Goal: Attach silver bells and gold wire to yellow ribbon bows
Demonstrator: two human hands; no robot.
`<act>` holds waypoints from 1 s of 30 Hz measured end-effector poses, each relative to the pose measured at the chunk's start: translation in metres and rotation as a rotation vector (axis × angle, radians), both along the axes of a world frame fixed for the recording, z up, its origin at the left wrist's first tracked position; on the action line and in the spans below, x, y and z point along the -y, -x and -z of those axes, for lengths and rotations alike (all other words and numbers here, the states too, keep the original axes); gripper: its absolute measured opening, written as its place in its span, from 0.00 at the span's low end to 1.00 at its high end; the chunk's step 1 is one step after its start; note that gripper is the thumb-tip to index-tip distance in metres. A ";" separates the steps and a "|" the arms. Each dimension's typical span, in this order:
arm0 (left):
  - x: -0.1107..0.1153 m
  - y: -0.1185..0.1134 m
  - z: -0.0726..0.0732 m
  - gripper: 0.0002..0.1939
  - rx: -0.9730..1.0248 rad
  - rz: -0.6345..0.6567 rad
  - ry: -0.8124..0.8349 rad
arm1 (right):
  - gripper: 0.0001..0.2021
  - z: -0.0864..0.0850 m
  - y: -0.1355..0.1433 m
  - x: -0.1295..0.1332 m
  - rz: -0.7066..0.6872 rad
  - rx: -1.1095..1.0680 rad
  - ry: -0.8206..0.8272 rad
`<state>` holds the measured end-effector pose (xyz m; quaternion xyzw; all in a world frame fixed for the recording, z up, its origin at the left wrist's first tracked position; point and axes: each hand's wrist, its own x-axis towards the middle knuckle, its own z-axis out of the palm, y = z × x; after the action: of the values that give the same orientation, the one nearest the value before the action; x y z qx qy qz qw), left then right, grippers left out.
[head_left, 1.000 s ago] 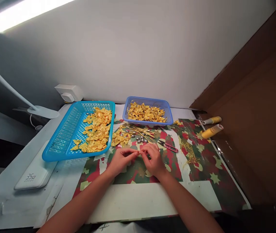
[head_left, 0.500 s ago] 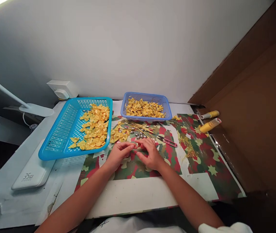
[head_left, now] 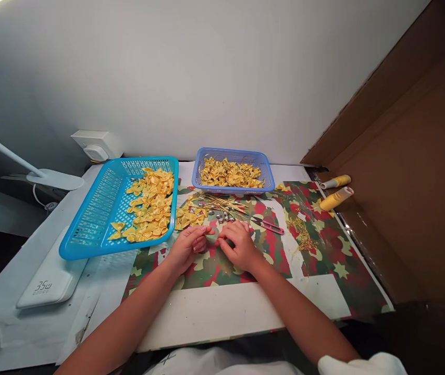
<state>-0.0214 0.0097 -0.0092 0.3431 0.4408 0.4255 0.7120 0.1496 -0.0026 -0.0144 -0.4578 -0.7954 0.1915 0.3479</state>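
My left hand [head_left: 188, 247] and my right hand [head_left: 240, 244] face each other over the camouflage-patterned cloth [head_left: 222, 273], a small gap between their fingertips. The fingers of each are pinched together, and whatever they hold is too small to make out. Just beyond them lie small silver bells [head_left: 225, 215], thin gold cords [head_left: 226, 202] and loose yellow bows [head_left: 185, 217]. Pink-handled thread snips [head_left: 272, 227] rest to the right of my right hand.
A blue basket [head_left: 85, 252] of yellow bows stands at left, a purple basket [head_left: 233, 190] of bows at the back. A power bank [head_left: 46, 289] and lamp base [head_left: 60, 179] are far left. Gold thread scraps [head_left: 303, 234] and yellow spools [head_left: 336, 199] lie right.
My hands have moved slightly apart from each other. The fingers of my left hand have curled in, and those of my right hand have drawn together. The view has shifted slightly.
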 end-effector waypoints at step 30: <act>0.009 -0.005 0.005 0.13 -0.334 0.073 -0.383 | 0.02 0.004 -0.009 -0.001 -0.121 -0.200 0.145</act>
<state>-0.0162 0.0005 -0.0143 0.5530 0.4509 0.4128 0.5661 0.1583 -0.0018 -0.0179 -0.4118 -0.7669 0.3138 0.3793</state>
